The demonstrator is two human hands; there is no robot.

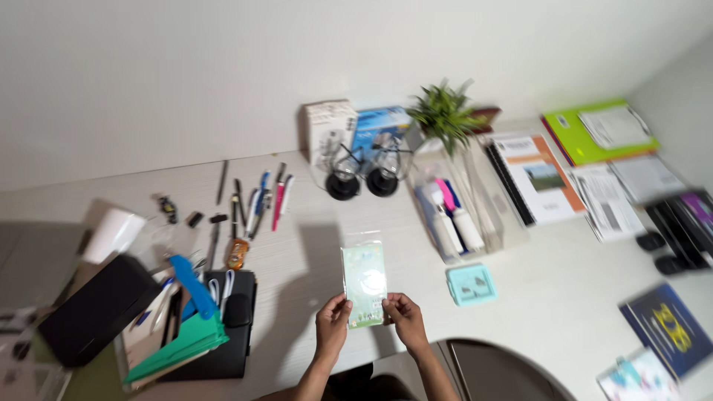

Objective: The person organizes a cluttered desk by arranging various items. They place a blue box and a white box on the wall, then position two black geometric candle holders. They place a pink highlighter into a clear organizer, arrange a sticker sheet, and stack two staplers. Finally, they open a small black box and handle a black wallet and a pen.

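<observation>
Both hands meet low in the middle of the view, over the front edge of the pale wood-grain counter [312, 245]. The left hand [332, 321] pinches the lower left corner of a flat, clear plastic packet with a pale green printed card inside [364, 282], and the right hand [405, 315] pinches its lower right corner, thumbs on the front face. The packet stands upright between them, held just above the counter, its top edge pointing away from the person.

Just to the right of the packet lies a small turquoise rectangular case [471, 284] flat on the counter. Beyond it sits a clear plastic tray [497, 223] holding white tubes and a pink-capped one. Against the wall stand a white carton [330, 130] and a blue printed box [382, 126] side by side, with two small black round-based desk fans [364, 174] in front of them and a green spiky potted plant [444, 111] to their right.

To the left, a row of pens and markers [252, 200] lies spread on the counter, near a white paper cup [113, 234] on its side. A black zip pouch [230, 327] sits at the lower left, with a blue and green folded piece partly over it. To the far right lie a spiral-bound booklet with an orange cover [538, 178], a lime green folder [575, 134] with white sheets on top, and a dark blue book with a yellow design [668, 327].
</observation>
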